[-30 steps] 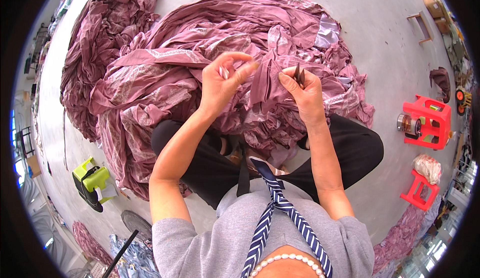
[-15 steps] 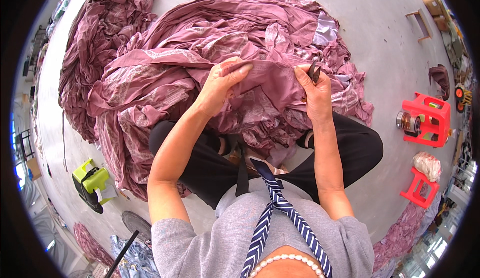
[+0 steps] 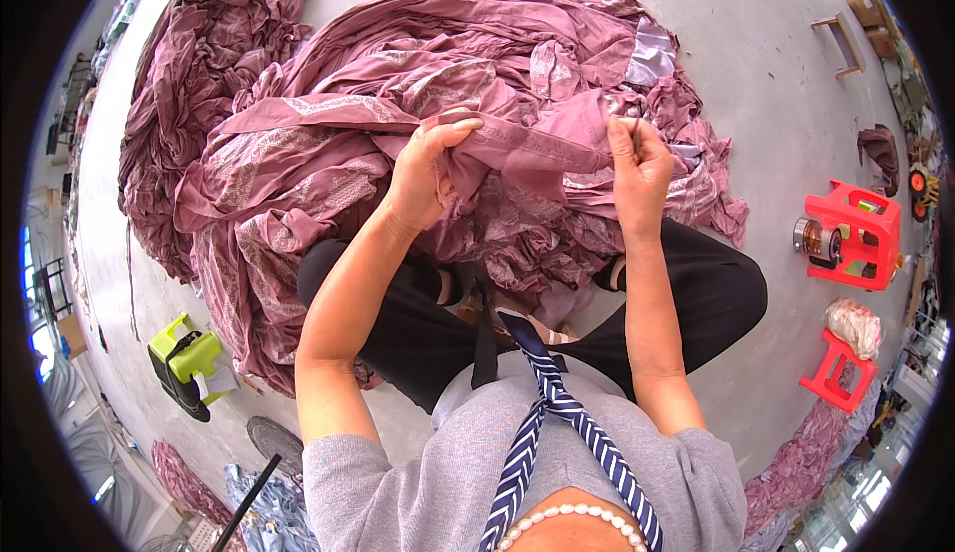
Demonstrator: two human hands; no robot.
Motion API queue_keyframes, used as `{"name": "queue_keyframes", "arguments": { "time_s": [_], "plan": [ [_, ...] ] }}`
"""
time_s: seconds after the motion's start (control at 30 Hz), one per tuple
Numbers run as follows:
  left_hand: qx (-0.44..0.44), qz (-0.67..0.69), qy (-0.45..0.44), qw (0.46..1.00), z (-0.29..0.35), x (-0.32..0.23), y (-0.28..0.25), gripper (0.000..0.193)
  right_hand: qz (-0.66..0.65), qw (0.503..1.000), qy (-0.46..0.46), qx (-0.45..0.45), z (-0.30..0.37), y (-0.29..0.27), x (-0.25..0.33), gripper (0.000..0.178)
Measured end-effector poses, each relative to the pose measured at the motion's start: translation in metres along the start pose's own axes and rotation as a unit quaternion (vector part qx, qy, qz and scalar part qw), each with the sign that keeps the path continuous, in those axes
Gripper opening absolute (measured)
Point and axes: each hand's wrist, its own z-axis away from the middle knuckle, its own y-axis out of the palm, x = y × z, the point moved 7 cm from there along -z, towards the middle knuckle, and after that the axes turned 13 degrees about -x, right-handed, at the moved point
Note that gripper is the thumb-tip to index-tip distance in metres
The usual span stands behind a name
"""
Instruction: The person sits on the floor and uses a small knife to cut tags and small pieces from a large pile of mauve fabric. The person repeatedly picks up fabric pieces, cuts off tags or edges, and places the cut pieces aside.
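A large heap of mauve fabric [image 3: 298, 169] with pale patterned bands lies spread before me. My left hand [image 3: 423, 169] is closed on a hemmed strip of it, thumb on top. From there the strip [image 3: 542, 154] stretches across to my right hand [image 3: 642, 169], whose thumb and forefinger are pinched together at its far end. The dark snips in my right hand a moment ago are now almost wholly hidden by the fingers. My black-trousered legs [image 3: 696, 288] are bent out on both sides of the gathered cloth.
A red stool [image 3: 858, 234] with a glass jar [image 3: 816, 242] beside it stands at right. Nearer is another red stool [image 3: 838, 373] bearing a white bundle [image 3: 854, 328]. At left is a green stool [image 3: 189, 353] with a black item over it. A wooden frame [image 3: 841, 47] sits far right.
My right hand has turned and lifted slightly, so the snips' blades no longer show plainly. The fabric strip between my hands has shifted and now slopes down toward the right.
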Motion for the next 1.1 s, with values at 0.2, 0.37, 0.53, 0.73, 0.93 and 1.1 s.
{"name": "queue_keyframes", "arguments": {
  "time_s": [0.2,0.37,0.53,0.73,0.93,1.1],
  "plan": [
    [0.013,0.015,0.002,1.000,0.001,-0.004,0.002,0.024,0.033,0.999,0.023,-0.029,-0.015,-0.018,-0.014,0.020],
    [0.089,-0.017,-0.010,0.996,0.000,-0.001,0.007,0.023,0.079,0.984,-0.159,-0.001,-0.009,-0.006,0.028,0.034],
    [0.059,-0.082,0.005,0.995,0.002,0.002,0.005,0.022,0.068,0.956,-0.173,0.226,0.011,0.046,0.048,0.022],
    [0.011,-0.077,0.028,0.997,0.010,-0.006,0.014,0.016,-0.071,0.986,0.015,0.148,-0.002,0.028,0.022,0.006],
    [0.065,-0.268,0.171,0.946,0.008,-0.017,0.022,0.026,-0.265,0.952,0.109,0.105,-0.014,0.010,0.016,0.012],
    [0.005,-0.325,0.189,0.927,0.008,-0.024,0.017,0.034,-0.296,0.949,0.110,-0.005,-0.036,-0.029,0.010,0.010]
  ]
}}
